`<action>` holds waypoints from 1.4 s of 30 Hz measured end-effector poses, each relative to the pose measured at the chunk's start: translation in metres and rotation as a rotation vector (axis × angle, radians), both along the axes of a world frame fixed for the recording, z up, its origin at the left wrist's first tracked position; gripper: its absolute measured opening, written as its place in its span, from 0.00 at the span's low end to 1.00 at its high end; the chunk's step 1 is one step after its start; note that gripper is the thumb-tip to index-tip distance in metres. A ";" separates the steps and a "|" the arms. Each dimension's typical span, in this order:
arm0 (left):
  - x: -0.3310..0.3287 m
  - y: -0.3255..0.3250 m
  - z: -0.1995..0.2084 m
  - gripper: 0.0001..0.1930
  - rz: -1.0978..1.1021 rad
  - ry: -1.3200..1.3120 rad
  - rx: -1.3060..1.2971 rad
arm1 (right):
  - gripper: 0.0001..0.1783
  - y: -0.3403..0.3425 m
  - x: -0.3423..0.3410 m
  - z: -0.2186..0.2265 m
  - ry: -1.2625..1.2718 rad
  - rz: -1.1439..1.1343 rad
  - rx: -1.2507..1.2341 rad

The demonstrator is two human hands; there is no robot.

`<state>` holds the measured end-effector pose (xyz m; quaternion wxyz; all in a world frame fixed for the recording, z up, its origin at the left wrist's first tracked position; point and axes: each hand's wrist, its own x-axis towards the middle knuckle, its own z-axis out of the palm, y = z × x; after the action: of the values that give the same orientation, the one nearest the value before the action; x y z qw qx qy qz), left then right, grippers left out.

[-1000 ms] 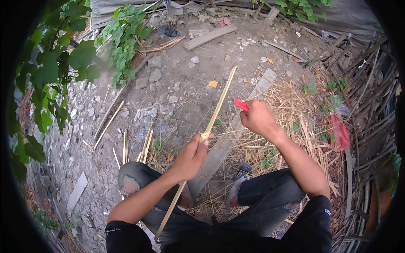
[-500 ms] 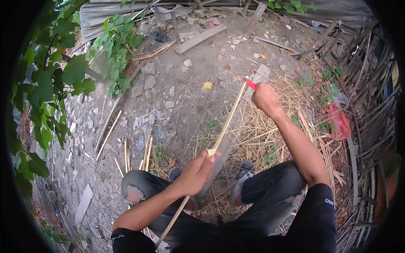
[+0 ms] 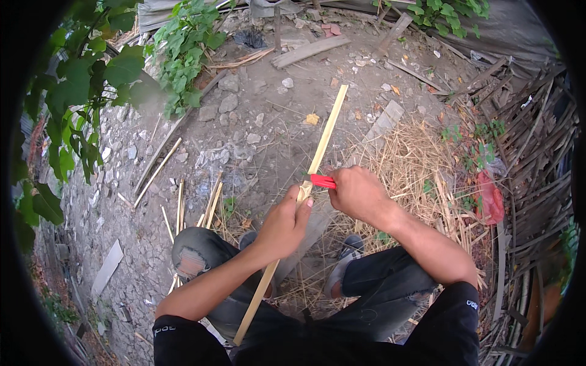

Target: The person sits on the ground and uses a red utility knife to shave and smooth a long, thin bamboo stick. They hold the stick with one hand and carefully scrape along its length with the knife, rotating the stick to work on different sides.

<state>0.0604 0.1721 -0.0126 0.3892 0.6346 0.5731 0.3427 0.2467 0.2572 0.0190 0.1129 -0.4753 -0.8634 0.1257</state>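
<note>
A long pale strip of bamboo or wood (image 3: 328, 131) slants up and away from my lap. My left hand (image 3: 282, 227) is closed round it near the middle, the thumb lying along its side. Between those fingers and the strip shows a pale, crumpled pad (image 3: 304, 190). In my right hand (image 3: 361, 194) is a small red tool (image 3: 323, 181), gripped tightly, its tip against the strip just beyond the left hand. Any blade is too small to make out. The strip's near part (image 3: 256, 302) passes under my left wrist and over my left thigh.
Several cut strips (image 3: 181, 204) stand beside my left knee. Straw-like shavings (image 3: 415, 165) cover the ground to the right, near a red plastic bag (image 3: 488, 198). A plank (image 3: 311, 51) lies ahead; a stick fence (image 3: 537, 158) edges the right, and leafy vines (image 3: 73, 85) hang left.
My right hand has drawn the red tool from the strip's far end back to my left hand. The strip has turned, showing a wider face. The view has shifted slightly.
</note>
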 end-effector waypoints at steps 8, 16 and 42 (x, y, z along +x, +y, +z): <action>0.001 -0.016 -0.001 0.23 -0.076 0.096 -0.012 | 0.08 0.053 0.034 -0.015 -0.059 -0.229 0.103; -0.005 -0.002 -0.001 0.22 0.071 0.065 0.074 | 0.08 0.000 0.020 0.007 -0.045 -0.052 -0.011; 0.000 -0.034 0.002 0.22 -0.199 0.060 -0.041 | 0.11 0.126 0.166 -0.048 -0.147 -0.789 0.197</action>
<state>0.0604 0.1381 -0.0103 0.4168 0.6902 0.5255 0.2716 0.4124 0.3835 -0.0292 0.1352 -0.7645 -0.6287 -0.0447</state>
